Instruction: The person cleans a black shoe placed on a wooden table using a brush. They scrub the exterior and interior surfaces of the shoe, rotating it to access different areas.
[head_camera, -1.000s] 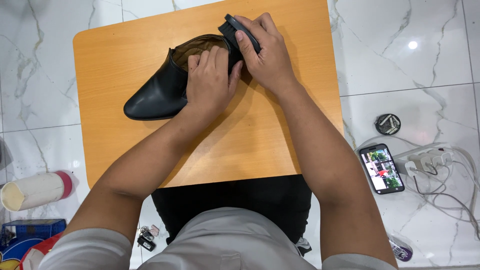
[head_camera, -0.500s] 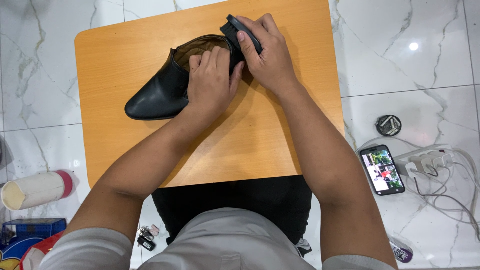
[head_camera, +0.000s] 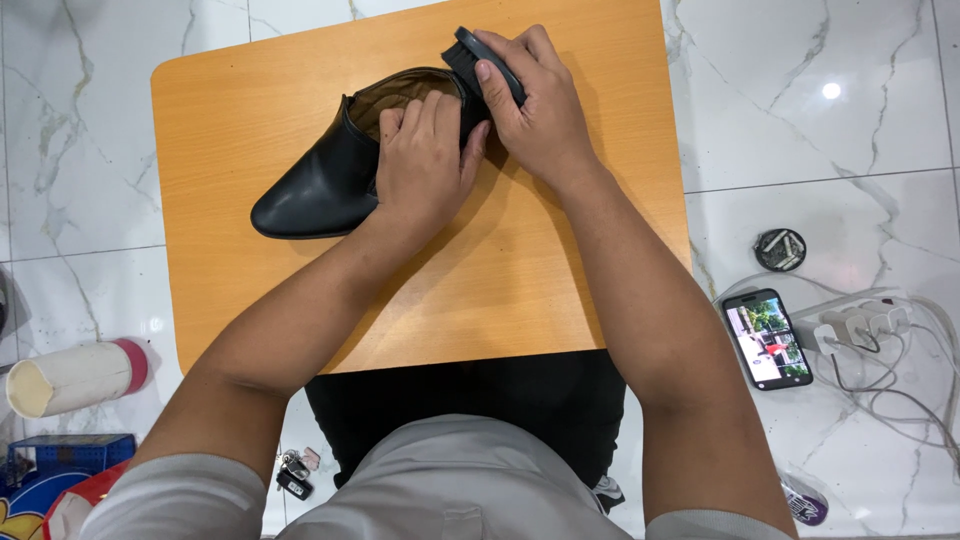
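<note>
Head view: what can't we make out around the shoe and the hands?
- Black shoe: heel end and back of the opening hidden by the left hand and right hand.
- Black object in the right hand: only its top edge shows past the fingers; what kind of thing it is cannot be told.
- Shoe sole: faces the wooden table, unseen.
- Phone on the floor: screen too small to read.

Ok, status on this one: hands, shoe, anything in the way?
Left hand pressed on black leather shoe, steadying it on orange wooden table. Right hand grips black brush at the heel. Nothing in the way.
</note>
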